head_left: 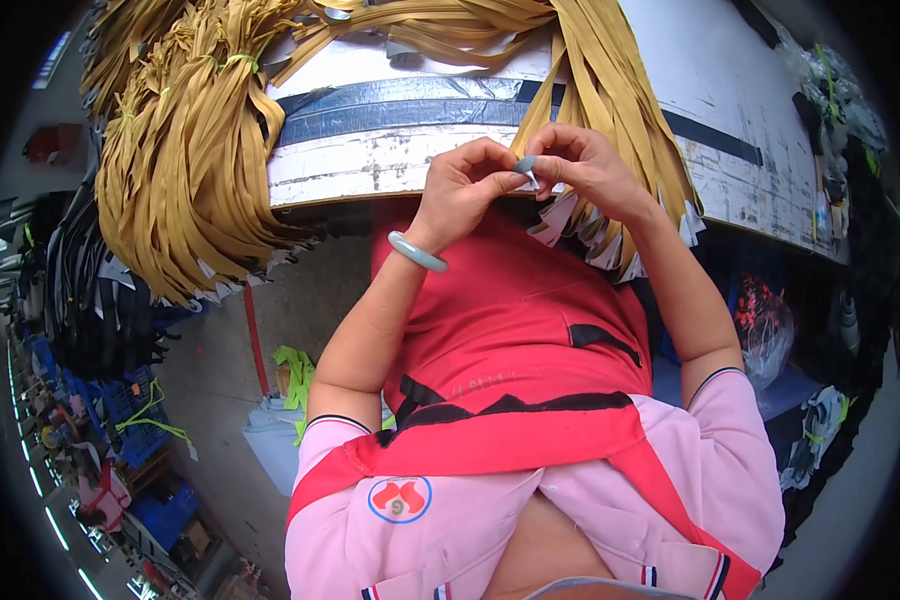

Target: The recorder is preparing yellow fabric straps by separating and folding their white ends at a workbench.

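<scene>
My left hand (467, 185) and my right hand (585, 165) meet at the near edge of a worn white table (370, 155). Together they pinch a small grey piece (526, 165) with a thin white tip between their fingertips. A pale green bangle (417, 252) circles my left wrist. A bundle of yellow straps (610, 100) with white tab ends hangs off the table edge just behind and under my right hand. A far larger bundle of yellow straps (185, 150) drapes over the table's left end.
Dark tape bands (400, 110) cross the tabletop. I wear a red apron (515, 330) over a pink shirt. Blue crates (130, 410) and dark bundles line the floor at left. A clear bag (765, 335) and clutter stand at right.
</scene>
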Demonstrator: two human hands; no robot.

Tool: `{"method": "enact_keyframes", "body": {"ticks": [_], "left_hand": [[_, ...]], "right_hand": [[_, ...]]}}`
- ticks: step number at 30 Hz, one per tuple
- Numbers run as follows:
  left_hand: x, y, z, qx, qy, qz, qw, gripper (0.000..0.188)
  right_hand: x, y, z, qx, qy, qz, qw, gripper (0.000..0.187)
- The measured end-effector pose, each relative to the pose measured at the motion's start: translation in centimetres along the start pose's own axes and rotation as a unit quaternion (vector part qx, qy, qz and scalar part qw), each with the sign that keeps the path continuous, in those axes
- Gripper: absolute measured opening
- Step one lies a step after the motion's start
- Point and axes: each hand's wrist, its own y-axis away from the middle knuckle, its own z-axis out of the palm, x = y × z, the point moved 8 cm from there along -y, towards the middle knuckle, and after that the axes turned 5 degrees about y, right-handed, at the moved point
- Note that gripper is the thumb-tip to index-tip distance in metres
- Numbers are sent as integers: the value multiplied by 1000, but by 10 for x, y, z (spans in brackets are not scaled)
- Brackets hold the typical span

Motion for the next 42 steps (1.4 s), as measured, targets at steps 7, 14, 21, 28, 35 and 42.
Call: {"method": "enact_keyframes", "body": {"ticks": [7,14,21,28,35,42], "left_hand": [[-1,-2,-3,32,3,-14,999,9],[17,13,-3,153,-243,75,955,7],[46,3,-1,42,-272,125,953,12],[46,6,0,26,-377,148,914,10],[29,13,15,-5,-415,167,894,14],[107,23,-93,241,-334,202,889,17]], "right_hand": [[-5,-4,0,-8,48,43,998,17],[-25,-8,15,144,378,-103,908,12],[-10,-3,2,119,148,-168,967,7],[3,3,-3,161,104,-14,981,26],[3,7,0,142,187,-24,972,19],[-15,51,-95,357,165,-45,918,25]]}}
